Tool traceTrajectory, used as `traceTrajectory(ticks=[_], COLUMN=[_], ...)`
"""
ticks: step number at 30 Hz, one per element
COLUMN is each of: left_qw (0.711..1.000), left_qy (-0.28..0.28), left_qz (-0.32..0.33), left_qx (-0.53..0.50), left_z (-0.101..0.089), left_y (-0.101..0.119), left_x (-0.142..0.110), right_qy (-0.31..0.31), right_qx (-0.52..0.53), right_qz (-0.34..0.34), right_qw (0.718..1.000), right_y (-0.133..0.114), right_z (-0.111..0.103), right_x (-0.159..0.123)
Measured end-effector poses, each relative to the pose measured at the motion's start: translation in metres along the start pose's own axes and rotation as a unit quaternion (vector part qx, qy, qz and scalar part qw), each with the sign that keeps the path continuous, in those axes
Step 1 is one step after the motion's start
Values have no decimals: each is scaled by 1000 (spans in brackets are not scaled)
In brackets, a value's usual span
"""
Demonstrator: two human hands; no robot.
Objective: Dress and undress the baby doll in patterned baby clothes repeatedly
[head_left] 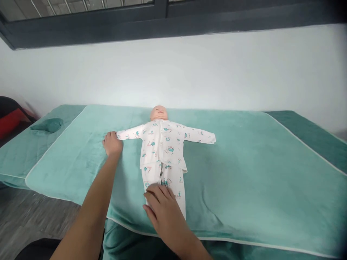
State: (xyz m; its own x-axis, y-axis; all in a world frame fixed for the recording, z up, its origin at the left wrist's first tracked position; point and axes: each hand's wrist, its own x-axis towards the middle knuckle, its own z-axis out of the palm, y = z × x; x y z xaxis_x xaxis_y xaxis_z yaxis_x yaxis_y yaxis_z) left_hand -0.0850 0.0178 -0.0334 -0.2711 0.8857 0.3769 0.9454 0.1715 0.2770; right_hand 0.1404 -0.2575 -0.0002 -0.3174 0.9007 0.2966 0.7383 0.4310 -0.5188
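A baby doll [162, 144] in white printed pyjamas lies on its back on a teal towel [244, 173], arms spread wide, head toward the wall. My left hand [112, 143] is at the cuff of the doll's left-side sleeve, fingers curled around the sleeve end. My right hand [162, 211] rests flat on the lower trouser legs near the table's front edge, fingers stretched out and slightly apart.
The towel covers a table with a darker green sheet [311, 133]. A small folded green cloth [47, 125] lies at the far left. A red and black object [11, 119] stands at the left edge. A white wall and a dark window frame are behind.
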Motion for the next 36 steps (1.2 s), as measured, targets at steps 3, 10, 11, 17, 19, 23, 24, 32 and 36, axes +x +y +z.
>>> traceTrajectory(ticks=[3, 10, 11, 17, 19, 23, 24, 32, 36], left_qw=[1000, 1000, 1000, 1000, 1000, 1000, 1000, 1000, 1000], left_qy=[6, -2, -4, 2, 6, 0, -2, 2, 5], left_qz=[4, -1, -1, 9, 8, 8, 7, 11, 12], left_qx=[2, 1, -1, -9, -5, 0, 1, 3, -3], left_z=[1, -2, -2, -1, 1, 3, 3, 3, 4], left_y=[-1, 0, 1, 0, -1, -1, -1, -2, -2], left_x=[0, 0, 0, -1, 0, 2, 2, 1, 1], right_qy=[21, 55, 57, 130, 164, 167, 159, 243, 239], right_qx=[-11, -13, -9, 27, 40, 33, 30, -14, -39], right_qz=[36, 30, 18, -52, -59, -70, -76, -32, 9], right_qw=[999, 998, 998, 990, 984, 983, 984, 970, 970], right_y=[-3, 9, 9, -3, -9, -13, -11, 18, 34], right_z=[4, 11, 12, 17, 17, 14, 13, 15, 14], right_x=[-34, -50, -48, -47, -49, -49, -50, -78, -91])
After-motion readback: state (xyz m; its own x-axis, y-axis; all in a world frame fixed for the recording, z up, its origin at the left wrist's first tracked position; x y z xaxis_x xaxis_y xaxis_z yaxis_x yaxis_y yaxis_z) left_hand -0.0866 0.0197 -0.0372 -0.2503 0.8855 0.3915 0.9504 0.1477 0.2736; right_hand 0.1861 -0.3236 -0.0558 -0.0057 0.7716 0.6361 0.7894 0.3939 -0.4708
